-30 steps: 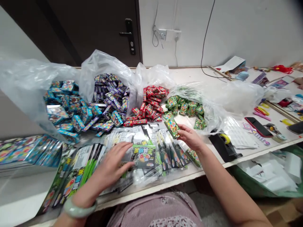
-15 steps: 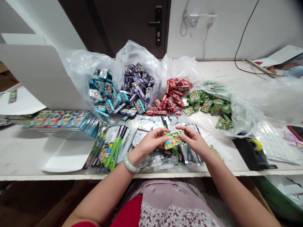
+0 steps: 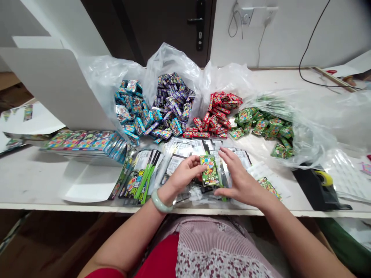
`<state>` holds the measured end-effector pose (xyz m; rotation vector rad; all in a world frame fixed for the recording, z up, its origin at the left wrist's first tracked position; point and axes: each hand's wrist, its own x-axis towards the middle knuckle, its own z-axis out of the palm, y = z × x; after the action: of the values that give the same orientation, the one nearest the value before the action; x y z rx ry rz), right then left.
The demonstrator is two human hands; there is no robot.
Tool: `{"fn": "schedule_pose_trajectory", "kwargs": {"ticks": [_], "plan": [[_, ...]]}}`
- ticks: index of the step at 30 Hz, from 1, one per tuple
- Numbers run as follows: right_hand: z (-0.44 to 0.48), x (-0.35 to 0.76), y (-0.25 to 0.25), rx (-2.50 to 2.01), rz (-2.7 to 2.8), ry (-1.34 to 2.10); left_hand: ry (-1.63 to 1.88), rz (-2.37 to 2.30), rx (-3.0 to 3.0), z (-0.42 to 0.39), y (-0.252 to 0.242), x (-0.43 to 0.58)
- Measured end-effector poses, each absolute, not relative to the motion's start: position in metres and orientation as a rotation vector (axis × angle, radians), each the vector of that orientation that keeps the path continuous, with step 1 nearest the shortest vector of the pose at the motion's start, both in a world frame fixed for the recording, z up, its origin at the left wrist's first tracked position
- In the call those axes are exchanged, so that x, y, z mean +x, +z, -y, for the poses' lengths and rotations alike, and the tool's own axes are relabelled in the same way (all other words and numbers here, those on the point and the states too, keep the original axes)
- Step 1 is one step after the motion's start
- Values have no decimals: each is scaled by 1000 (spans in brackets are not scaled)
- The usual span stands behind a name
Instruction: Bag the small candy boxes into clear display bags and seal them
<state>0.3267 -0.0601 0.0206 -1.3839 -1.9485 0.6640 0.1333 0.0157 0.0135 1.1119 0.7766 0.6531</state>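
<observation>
Left hand (image 3: 185, 175): grip pinched on small green box (image 3: 209, 170), held just above the clear sleeves (image 3: 174, 164) at the bench (image 3: 34, 181) near edge.
Right hand (image 3: 240, 183): grip slack, fingers spread beside the box; contact unclear. Sleeves beneath partly hidden.
Far: bagged blue boxes (image 3: 131, 112), purple boxes (image 3: 174, 102), red boxes (image 3: 217, 114), green pile (image 3: 261, 123).

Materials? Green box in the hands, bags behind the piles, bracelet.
Green box: likely glossy printed card, going by its crisp edges and sheen. Bags: thin clear plastic film, crinkled and see-through. Bracelet: smooth pale green, jade or glass; can't tell which.
</observation>
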Motion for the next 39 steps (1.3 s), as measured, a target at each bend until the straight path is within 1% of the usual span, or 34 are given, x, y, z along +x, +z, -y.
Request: {"fn": "schedule_pose_trajectory", "kwargs": {"ticks": [2,4,10,14,16,19,21,23,25,28,33,39], "plan": [[59,331,32,-1338,2218,529,589,-781,1170,-14,16,134],[57,330,39,-1305,2325,484,591,-787,1187,-11,16,136],[63,316,24,-1293,2221,432,621,-783,1192,-5,9,141],[68,325,18,-1320,2141,478,591,-774,1252,-10,8,136],[69,341,20,-1350,2065,439,565,-739,1457,-18,11,125],[68,369,22,-1478,1916,269,490,-735,2038,-35,12,104],[68,382,16,-1558,1876,206,280,-723,2367,-43,9,93],[68,386,5,-1598,1898,211,63,-707,2535,-47,3,86],[69,382,-5,-1618,1911,219,-18,-702,2614,-47,-1,84],[71,371,-10,-1635,1890,193,99,-702,2671,-45,0,81],[70,359,10,-1563,2015,171,312,-690,2682,-44,12,72],[70,354,27,-1461,2296,340,394,-725,2713,-39,11,63]]}}
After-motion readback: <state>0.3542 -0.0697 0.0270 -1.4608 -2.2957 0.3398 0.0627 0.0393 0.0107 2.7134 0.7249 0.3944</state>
